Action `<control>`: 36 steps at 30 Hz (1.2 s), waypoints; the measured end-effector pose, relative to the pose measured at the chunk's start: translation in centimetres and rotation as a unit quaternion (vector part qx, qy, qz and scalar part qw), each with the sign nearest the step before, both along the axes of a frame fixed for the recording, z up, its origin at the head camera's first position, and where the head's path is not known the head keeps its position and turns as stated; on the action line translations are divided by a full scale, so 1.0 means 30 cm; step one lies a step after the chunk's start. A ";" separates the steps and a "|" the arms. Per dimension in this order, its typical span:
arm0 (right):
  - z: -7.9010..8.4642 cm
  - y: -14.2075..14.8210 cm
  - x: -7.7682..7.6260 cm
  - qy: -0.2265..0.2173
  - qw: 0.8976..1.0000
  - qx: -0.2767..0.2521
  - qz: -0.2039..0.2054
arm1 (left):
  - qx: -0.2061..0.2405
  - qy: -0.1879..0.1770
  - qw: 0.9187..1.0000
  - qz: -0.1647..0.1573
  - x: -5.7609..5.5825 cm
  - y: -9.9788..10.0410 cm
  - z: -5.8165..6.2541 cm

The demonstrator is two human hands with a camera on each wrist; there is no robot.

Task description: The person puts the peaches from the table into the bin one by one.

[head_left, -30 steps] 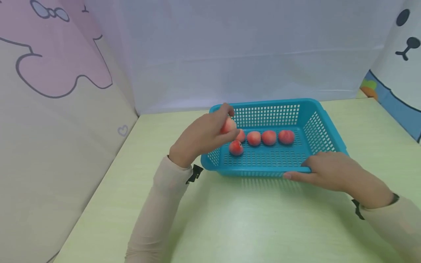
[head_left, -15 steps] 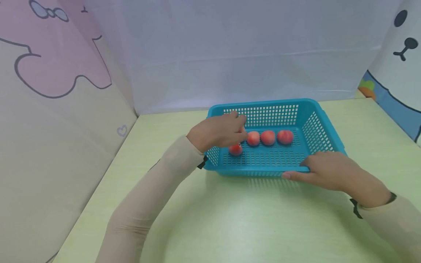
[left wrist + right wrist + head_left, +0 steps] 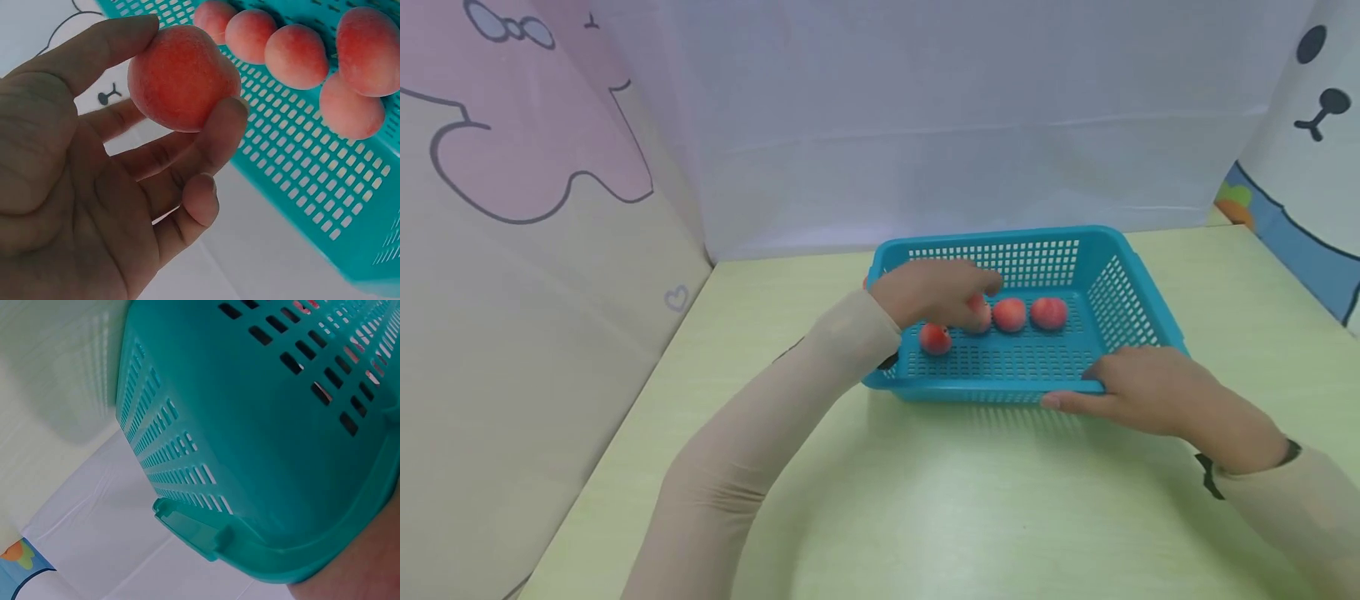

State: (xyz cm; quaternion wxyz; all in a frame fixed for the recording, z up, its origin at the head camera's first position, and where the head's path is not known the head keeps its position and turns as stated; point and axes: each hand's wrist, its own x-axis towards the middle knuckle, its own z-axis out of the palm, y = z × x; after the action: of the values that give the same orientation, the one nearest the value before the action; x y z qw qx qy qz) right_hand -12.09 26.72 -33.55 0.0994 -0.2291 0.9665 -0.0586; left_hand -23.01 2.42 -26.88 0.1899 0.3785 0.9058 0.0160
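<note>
My left hand [image 3: 936,290] reaches over the left side of the blue-green basket [image 3: 977,392], palm down. In the left wrist view its thumb and fingertips pinch a peach [image 3: 181,78], raised in front of several other peaches lying in the basket. A row of them runs to the right of the hand, ending in a peach [image 3: 1048,313]; another peach [image 3: 936,339] sits nearer the front. The left hand hides part of the row. My right hand [image 3: 1157,387] grips the basket's front rim by the right corner, thumb outside and fingers over the edge.
The basket stands on a pale green table [image 3: 940,500], close to the white back sheet [image 3: 925,142]. A small orange-red patch [image 3: 866,282] shows just past the basket's left rim. Sheets with cartoon drawings hang at both sides.
My left hand has moved right from the basket's left edge and lowered over the row of peaches. The right hand keeps its grip on the rim, and the basket stays put.
</note>
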 end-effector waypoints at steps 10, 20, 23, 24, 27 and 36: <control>-0.001 -0.001 -0.002 -0.017 1.000 -0.001 -0.005 | -0.035 -0.059 0.996 0.051 0.016 0.049 -0.038; -0.002 0.001 0.005 -0.007 1.000 -0.004 -0.007 | -0.057 -0.048 0.995 0.072 0.030 0.087 -0.089; 0.000 0.000 0.009 0.000 1.000 -0.007 -0.004 | -0.061 -0.070 0.991 0.095 0.034 0.095 -0.100; 0.000 0.000 0.009 0.002 1.000 -0.009 -0.005 | -0.064 -0.076 0.990 0.100 0.035 0.097 -0.104; -0.003 -0.001 0.009 0.006 1.000 -0.012 -0.004 | -0.078 -0.088 0.987 0.113 0.037 0.100 -0.113; -0.009 -0.003 0.003 0.005 1.000 -0.008 -0.012 | -0.122 -0.060 0.987 0.082 0.030 0.105 -0.131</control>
State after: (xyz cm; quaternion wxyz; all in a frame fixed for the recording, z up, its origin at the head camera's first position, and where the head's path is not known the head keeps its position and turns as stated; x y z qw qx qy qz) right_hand -11.98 26.64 -33.82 0.0925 -0.2189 0.9691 -0.0660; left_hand -22.11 5.59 -30.82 0.2864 0.2754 0.9159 -0.0565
